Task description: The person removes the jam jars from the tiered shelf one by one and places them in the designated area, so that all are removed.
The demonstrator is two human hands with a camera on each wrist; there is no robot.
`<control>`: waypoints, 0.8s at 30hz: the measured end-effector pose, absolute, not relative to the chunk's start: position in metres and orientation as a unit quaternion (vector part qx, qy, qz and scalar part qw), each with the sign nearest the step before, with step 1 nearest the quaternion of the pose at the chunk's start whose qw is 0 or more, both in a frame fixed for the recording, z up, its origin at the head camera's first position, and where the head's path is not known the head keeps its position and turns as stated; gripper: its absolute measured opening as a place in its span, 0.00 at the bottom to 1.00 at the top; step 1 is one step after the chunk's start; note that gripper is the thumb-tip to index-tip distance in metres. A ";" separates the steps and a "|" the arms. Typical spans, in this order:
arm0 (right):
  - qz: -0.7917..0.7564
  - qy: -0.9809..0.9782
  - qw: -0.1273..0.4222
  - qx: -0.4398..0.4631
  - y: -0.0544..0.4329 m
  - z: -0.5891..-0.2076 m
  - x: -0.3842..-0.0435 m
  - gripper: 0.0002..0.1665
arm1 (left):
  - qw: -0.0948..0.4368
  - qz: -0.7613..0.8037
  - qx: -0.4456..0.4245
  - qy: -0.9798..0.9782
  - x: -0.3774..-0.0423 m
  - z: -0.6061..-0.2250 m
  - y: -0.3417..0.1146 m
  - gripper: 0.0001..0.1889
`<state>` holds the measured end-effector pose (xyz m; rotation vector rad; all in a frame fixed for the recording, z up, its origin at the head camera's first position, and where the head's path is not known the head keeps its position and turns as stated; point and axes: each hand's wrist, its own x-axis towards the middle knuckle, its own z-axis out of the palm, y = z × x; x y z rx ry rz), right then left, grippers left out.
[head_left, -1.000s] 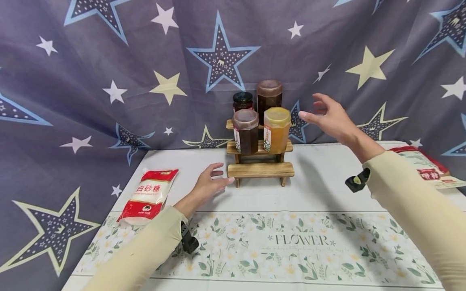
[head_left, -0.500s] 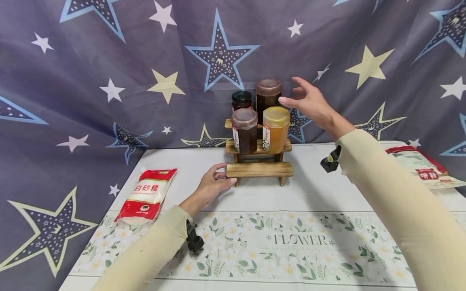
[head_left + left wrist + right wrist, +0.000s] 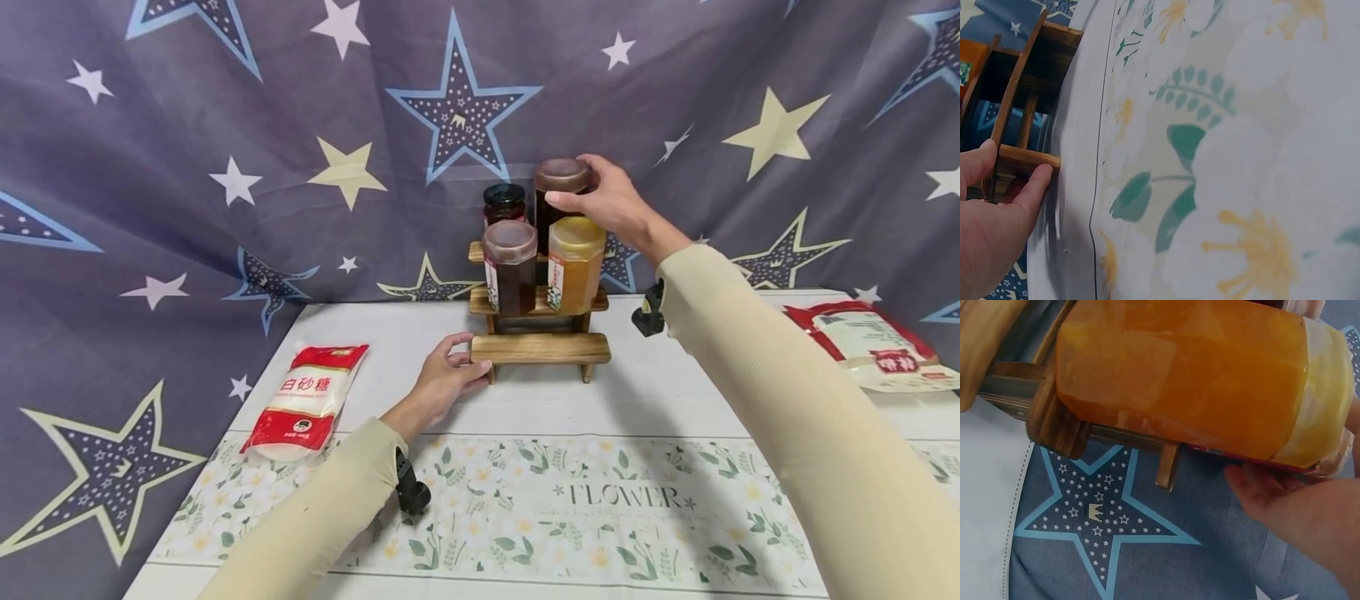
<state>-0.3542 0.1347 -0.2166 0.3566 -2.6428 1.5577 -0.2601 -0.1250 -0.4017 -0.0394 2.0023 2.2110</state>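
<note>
A three-step wooden rack (image 3: 540,349) stands against the curtain with its lowest step bare. My left hand (image 3: 444,377) grips the left end of that step, thumb in front, fingers behind; the left wrist view shows the thumb on the leg (image 3: 1027,160). On the top step are a tall brown-lidded jar (image 3: 558,173) and a smaller black-lidded jar (image 3: 504,197). My right hand (image 3: 621,204) holds the tall jar around its lid from the right. The middle step carries a dark jar (image 3: 513,279) and an orange jar with a yellow lid (image 3: 576,271), which fills the right wrist view.
A red-and-white bag of sugar (image 3: 303,396) lies at the left of the white table. Another red-and-white bag (image 3: 877,342) lies at the right. A floral runner (image 3: 525,517) crosses the front, and a starry curtain (image 3: 420,50) hangs behind.
My right hand has moved left from beside the rack to the tall jar and taken hold of its lid. My left hand has moved right and gripped the lowest step's end.
</note>
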 end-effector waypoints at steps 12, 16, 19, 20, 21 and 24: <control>0.517 -0.850 0.047 0.087 0.130 -0.217 -0.359 0.50 | 0.081 0.736 -0.019 0.672 -0.259 -0.400 -0.126 0.31; 0.535 -0.841 0.058 0.063 0.130 -0.216 -0.360 0.51 | 0.081 0.734 -0.022 0.674 -0.260 -0.399 -0.125 0.31; 0.546 -0.834 0.068 0.046 0.129 -0.215 -0.360 0.52 | 0.081 0.732 -0.023 0.676 -0.260 -0.399 -0.124 0.30; 0.547 -0.833 0.070 0.041 0.129 -0.215 -0.361 0.53 | 0.081 0.731 -0.023 0.677 -0.260 -0.399 -0.124 0.30; 0.549 -0.832 0.072 0.036 0.129 -0.215 -0.361 0.53 | 0.081 0.731 -0.024 0.677 -0.260 -0.398 -0.124 0.30; 0.572 -0.817 0.074 0.020 0.129 -0.216 -0.361 0.54 | 0.080 0.730 -0.027 0.678 -0.259 -0.398 -0.124 0.30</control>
